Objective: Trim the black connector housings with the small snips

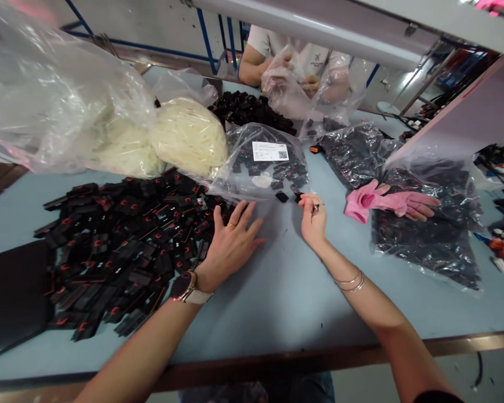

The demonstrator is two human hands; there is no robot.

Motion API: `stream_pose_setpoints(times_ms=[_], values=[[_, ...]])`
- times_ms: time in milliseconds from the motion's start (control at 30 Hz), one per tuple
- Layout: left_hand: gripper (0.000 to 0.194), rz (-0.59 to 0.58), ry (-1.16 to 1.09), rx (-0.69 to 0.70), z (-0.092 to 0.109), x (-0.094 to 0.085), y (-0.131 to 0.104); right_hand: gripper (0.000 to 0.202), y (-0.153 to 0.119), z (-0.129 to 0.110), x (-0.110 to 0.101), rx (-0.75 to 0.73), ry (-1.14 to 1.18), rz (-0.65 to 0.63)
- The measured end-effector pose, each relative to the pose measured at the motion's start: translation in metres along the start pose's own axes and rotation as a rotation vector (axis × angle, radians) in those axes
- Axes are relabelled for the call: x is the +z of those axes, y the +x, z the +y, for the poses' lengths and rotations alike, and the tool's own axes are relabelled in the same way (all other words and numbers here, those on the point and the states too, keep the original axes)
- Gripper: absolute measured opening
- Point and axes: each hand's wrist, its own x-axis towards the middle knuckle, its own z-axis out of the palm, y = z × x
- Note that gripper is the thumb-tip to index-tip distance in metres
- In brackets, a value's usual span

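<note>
Pinching the black piece (pixel 298 197) lightly suits the right hand (pixel 314 219), its fingers narrow on it, with the left hand (pixel 235 243), fingers wide, near the clear bag (pixel 264 162)

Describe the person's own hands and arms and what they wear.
The left hand wears a gold-coloured ring, with a dark-faced watch on a pale strap behind it. The right hand wears a dark-topped ring; farther up come thin silvery bracelets and a black sleeve edge. Both hands are gloveless.
</note>
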Motion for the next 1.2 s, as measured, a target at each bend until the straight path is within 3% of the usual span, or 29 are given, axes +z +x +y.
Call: stream_pose_setpoints(times_ms=[67, 233, 333, 467, 600, 800, 933, 1067, 1133, 1200], values=[[0.031, 0.003, 0.026, -0.024, 0.001, 0.006, -0.002, 0.027, 0.008, 0.008, -0.007, -0.027, -0.211, -0.111], [0.034, 0.036, 0.058, -0.109, -0.005, 0.010, -0.004, 0.057, 0.016, 0.015, -0.013, -0.065, -0.618, -0.411], [0.035, 0.005, 0.084, -0.092, -0.004, 0.010, -0.004, 0.066, 0.017, 0.013, -0.012, -0.091, -0.750, -0.556], [0.037, -0.030, 0.101, -0.071, -0.001, 0.011, -0.004, 0.069, 0.018, 0.014, -0.010, -0.089, -0.824, -0.652], [0.038, -0.038, 0.088, -0.064, -0.001, 0.011, -0.003, 0.066, 0.017, 0.013, -0.010, -0.096, -0.822, -0.658], [0.038, -0.028, 0.098, -0.063, -0.001, 0.011, -0.004, 0.044, 0.009, 0.008, -0.013, -0.113, -0.709, -0.519], [0.039, 0.009, 0.066, -0.067, -0.001, 0.013, -0.004, 0.028, -0.001, 0.003, -0.012, -0.225, -0.560, -0.616], [0.039, 0.057, -0.005, -0.007, -0.002, 0.013, -0.004, 0.026, -0.014, -0.003, -0.006, -0.420, -0.281, -0.736], [0.040, 0.068, -0.052, 0.102, -0.001, 0.012, -0.003, 0.028, -0.018, -0.003, -0.004, -0.430, -0.188, -0.658], [0.040, 0.061, -0.081, 0.225, 0.001, 0.010, -0.003, 0.030, -0.019, 0.000, -0.004, -0.354, -0.140, -0.491]])
